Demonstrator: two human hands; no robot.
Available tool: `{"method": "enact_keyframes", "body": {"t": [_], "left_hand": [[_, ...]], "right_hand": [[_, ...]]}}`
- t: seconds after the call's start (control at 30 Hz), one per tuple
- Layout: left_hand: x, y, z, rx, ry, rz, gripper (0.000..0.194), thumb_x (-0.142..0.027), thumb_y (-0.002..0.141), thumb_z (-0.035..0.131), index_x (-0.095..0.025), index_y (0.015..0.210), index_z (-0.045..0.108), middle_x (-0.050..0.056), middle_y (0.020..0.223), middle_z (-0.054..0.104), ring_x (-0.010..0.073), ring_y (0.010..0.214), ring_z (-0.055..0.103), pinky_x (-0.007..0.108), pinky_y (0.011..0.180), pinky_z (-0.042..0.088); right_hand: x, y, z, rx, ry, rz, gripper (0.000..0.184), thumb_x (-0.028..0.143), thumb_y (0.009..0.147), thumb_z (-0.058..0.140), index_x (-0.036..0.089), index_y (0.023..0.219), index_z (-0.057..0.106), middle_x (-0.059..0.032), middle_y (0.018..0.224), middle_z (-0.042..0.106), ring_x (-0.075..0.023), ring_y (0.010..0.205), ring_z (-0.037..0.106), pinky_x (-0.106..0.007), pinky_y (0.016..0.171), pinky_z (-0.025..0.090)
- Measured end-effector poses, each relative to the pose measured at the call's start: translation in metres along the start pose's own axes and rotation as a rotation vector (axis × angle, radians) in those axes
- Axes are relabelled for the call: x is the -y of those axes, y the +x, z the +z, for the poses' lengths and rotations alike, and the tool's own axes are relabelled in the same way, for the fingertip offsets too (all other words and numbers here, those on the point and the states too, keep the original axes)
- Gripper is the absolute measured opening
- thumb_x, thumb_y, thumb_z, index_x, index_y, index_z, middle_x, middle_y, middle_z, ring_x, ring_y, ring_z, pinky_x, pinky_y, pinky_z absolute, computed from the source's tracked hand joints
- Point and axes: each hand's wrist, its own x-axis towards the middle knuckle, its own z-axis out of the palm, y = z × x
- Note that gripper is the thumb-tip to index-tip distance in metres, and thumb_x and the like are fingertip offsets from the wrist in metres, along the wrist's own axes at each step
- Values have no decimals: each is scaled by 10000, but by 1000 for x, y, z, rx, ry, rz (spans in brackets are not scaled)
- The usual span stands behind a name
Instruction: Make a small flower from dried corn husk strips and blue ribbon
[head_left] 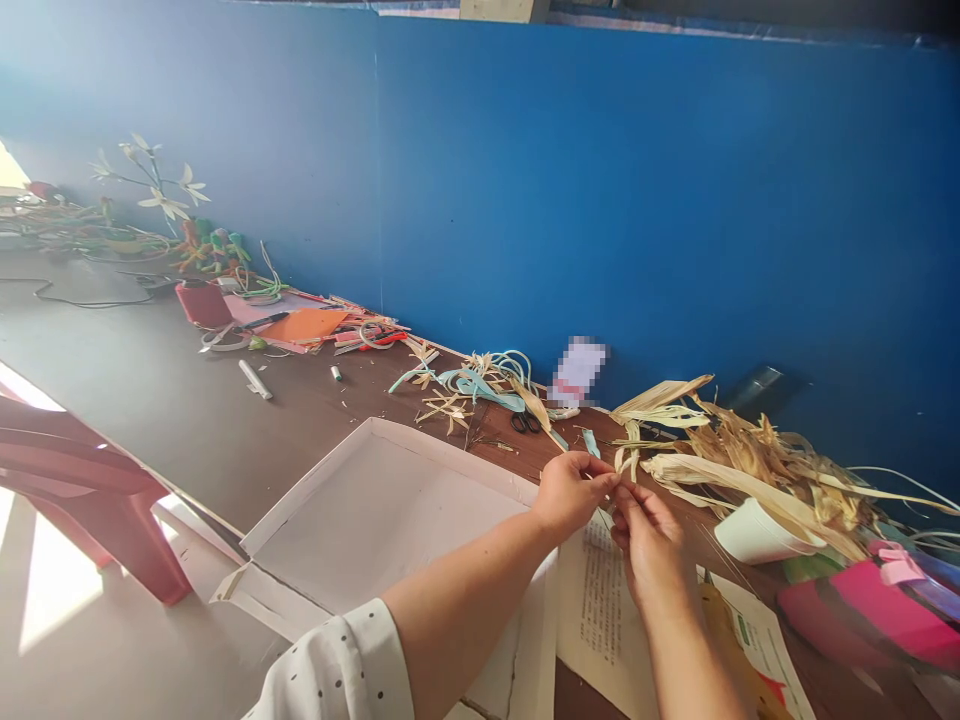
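My left hand (574, 495) and my right hand (651, 535) meet fingertip to fingertip above the table. Both are closed in a pinch, and whatever lies between the fingers is too small and covered to name. A pale strip of corn husk (630, 445) shows just beyond the fingertips; I cannot tell whether they hold it. More dried corn husks (750, 450) are heaped to the right. Under my wrists lies a printed sheet (592, 610), beside a shallow white box lid (420, 490). Black-handled scissors (525, 422) rest past my left hand.
A blue partition (480, 190) bounds the table behind. A white cup (765, 530) lies tipped near a pink bag (862, 610). Husk flowers (446, 408), orange paper (307, 325) and a red spool (202, 303) line the back. A pink stool (82, 470) stands left.
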Motion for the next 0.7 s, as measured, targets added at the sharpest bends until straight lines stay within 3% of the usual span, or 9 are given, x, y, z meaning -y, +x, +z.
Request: {"method": "enact_keyframes", "body": {"t": [0.13,0.4,0.6,0.7], "left_hand": [[-8,-1,-3,105,-105,-36,183,-269,714,668,-128,829,684,-2,664,617,58,551,491,195,555,420],[-9,-2,-5,168,-73,-22,291,-336,705,661,-122,901,693,31,723,637,86,607,521,192,515,394],[-19,-3,-12,317,-311,-92,351,-364,688,663,-120,937,698,36,776,613,67,583,489,192,498,378],[-19,-2,-14,319,-398,-115,415,-428,652,699,-122,933,705,32,801,599,55,577,459,195,501,357]], "right_hand": [[7,0,-1,78,236,97,373,351,511,864,192,782,663,58,610,463,-36,492,312,-129,380,247],[11,0,-4,146,377,179,353,251,516,865,162,798,673,48,714,501,-7,486,298,-115,356,280],[13,1,-7,232,565,285,314,158,558,833,134,802,637,47,733,522,13,468,284,-108,358,300],[14,-1,-8,256,621,341,316,129,589,808,124,848,628,41,750,528,18,467,291,-106,370,319]]}}
